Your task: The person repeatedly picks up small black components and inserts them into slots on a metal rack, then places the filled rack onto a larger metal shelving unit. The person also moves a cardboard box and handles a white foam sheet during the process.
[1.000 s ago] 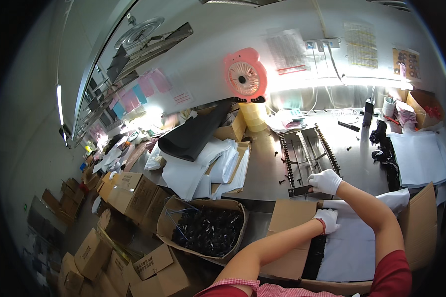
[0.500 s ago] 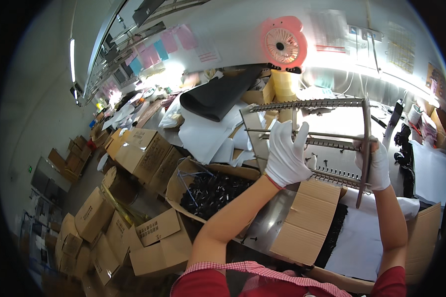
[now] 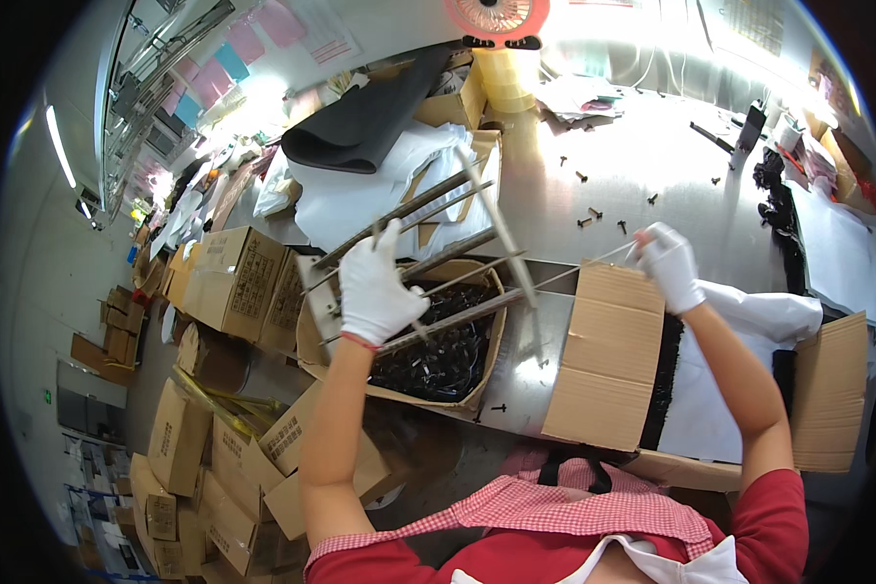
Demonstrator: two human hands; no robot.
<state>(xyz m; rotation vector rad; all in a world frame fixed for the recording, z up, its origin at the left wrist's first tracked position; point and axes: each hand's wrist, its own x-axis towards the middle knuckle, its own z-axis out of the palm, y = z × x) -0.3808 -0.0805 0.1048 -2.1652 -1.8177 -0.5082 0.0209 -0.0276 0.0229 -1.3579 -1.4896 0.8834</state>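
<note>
My left hand (image 3: pixel 378 287), in a white glove, grips a metal rack (image 3: pixel 504 226) of parallel bars joined by end plates. The rack hangs tilted above an open cardboard box (image 3: pixel 496 321) filled with small black parts (image 3: pixel 436 365). Off to the right, my gloved right hand (image 3: pixel 670 268) is closed, its fingertips pinched on a thin metal rod (image 3: pixel 594 261) that runs toward the rack. Whether the rod's far end still touches the rack, I cannot tell. Several small dark screw-like pieces (image 3: pixel 594 213) lie scattered on the metal table (image 3: pixel 545 175).
A cardboard flap (image 3: pixel 603 360) and white sheet (image 3: pixel 711 389) cover a box of black pieces in front of me. Stacked cartons (image 3: pixel 229 282) stand on the left. At the back are a pink fan (image 3: pixel 496 15), a yellow tub (image 3: pixel 506 83) and a black folded sheet (image 3: pixel 360 131).
The rack has swung left from over the table to above the box of black parts. My right hand has left the rack's end plate and now pinches a thin rod.
</note>
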